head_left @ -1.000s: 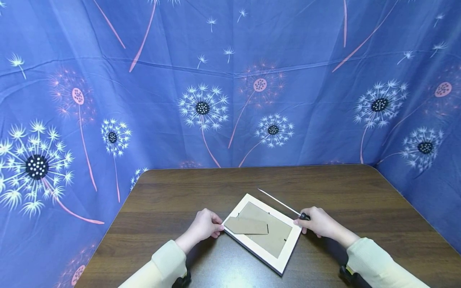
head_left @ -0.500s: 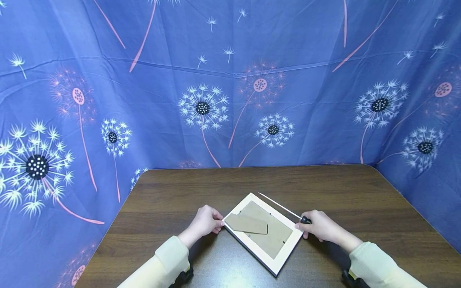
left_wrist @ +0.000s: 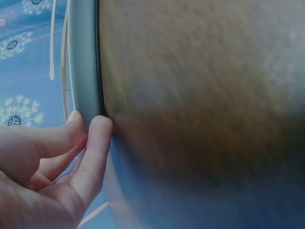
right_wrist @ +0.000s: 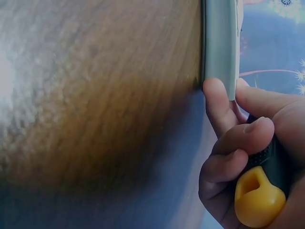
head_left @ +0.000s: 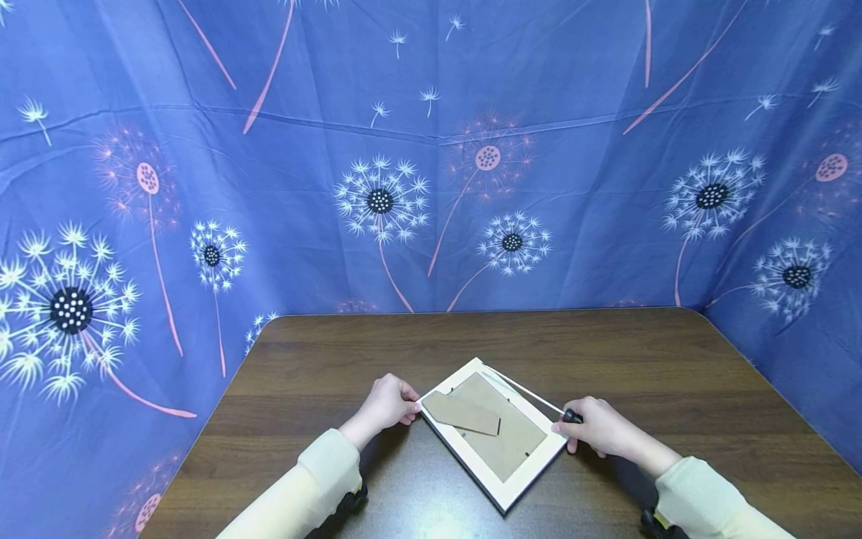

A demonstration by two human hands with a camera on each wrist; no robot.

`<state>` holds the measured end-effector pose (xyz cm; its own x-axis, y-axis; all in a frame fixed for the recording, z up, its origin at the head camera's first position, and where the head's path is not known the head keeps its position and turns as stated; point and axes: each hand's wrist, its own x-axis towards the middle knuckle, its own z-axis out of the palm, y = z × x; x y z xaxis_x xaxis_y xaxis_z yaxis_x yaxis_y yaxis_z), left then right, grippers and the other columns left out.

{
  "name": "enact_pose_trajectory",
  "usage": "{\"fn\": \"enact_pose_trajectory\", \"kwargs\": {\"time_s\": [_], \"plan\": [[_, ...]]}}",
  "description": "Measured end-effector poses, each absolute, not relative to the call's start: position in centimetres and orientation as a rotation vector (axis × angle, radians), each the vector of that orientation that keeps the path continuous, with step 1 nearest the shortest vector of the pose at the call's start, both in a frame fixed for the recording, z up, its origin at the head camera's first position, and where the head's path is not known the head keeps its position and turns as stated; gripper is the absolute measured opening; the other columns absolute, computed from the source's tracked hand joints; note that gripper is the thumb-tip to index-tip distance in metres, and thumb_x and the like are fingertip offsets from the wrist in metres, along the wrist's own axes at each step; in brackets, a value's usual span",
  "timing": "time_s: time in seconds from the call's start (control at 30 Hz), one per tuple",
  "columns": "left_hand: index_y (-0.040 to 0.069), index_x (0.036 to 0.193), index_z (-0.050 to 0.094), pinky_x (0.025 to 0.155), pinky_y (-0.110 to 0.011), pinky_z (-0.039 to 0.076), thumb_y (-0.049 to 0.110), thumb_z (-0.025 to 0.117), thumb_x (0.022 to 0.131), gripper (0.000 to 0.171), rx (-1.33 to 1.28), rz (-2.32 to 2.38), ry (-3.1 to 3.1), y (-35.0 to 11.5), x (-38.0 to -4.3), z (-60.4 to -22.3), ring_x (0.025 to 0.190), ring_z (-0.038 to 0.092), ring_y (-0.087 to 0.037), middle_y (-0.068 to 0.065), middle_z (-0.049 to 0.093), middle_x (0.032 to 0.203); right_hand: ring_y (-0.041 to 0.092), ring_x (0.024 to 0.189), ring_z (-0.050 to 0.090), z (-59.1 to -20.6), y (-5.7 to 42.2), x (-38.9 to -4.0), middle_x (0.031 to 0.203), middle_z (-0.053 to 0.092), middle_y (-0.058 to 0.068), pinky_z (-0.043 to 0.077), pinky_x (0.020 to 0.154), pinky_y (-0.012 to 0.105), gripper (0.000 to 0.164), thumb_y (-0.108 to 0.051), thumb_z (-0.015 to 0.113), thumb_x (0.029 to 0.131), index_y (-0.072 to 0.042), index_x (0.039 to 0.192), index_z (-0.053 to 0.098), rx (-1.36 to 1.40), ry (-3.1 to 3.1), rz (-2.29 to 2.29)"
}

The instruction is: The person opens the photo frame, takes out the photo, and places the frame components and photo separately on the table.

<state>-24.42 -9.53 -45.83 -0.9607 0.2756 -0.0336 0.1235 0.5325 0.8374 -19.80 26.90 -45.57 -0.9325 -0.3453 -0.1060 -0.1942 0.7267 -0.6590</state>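
Picture frame (head_left: 530, 466): back uppermost, between the hands, toward the six-o'clock side of the wooden table (head_left: 337, 340). Left hand (head_left: 385, 404): thumb and finger pinch the ten-o'clock corner. Right hand (head_left: 598, 427): thumb and forefinger pinch the three-o'clock corner — other fingers curled round a screwdriver (head_left: 573, 416), shaft pointing to ten o'clock; contact between shaft and edge unclear.

Two pale sleeves (head_left: 289, 498), black wrist gear (head_left: 655, 526).
Cream fabric; wide, faintly green cuffs (head_left: 694, 488), the right one finely ribbed; small yellow patch (head_left: 663, 518) against the black, right wrist.
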Motion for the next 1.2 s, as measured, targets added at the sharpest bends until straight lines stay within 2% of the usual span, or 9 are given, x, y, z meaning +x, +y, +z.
{"fn": "enact_pose_trajectory", "kwargs": {"time_s": [0.53, 1.2], "plan": [[-0.008, 0.084, 0.070, 0.050, -0.027, 0.058, -0.004, 0.071, 0.079, 0.007, 0.321, 1.362, 2.628, -9.2, -25.4, -45.8, 0.055, 0.068, -0.023, -0.014, 0.070, 0.072, 0.003, 0.032, 0.038, -45.3, 26.6, -19.3, 0.054, 0.059, -0.006, 0.039, 0.028, 0.024, 0.024, -0.032, 0.067, 0.087, -0.012, 0.077, 0.059, -0.482, 2.743, -0.938], [-0.008, 0.086, 0.071, 0.050, -0.026, 0.058, -0.004, 0.070, 0.080, 0.007, 0.337, 1.332, 2.645, -8.7, -26.6, -46.1, 0.056, 0.068, -0.022, -0.013, 0.070, 0.072, 0.000, 0.031, 0.037, -44.9, 26.5, -18.5, 0.053, 0.059, -0.008, 0.037, 0.026, 0.021, 0.027, -0.031, 0.066, 0.087, -0.014, 0.071, 0.054, -0.561, 2.694, -0.912]]}}
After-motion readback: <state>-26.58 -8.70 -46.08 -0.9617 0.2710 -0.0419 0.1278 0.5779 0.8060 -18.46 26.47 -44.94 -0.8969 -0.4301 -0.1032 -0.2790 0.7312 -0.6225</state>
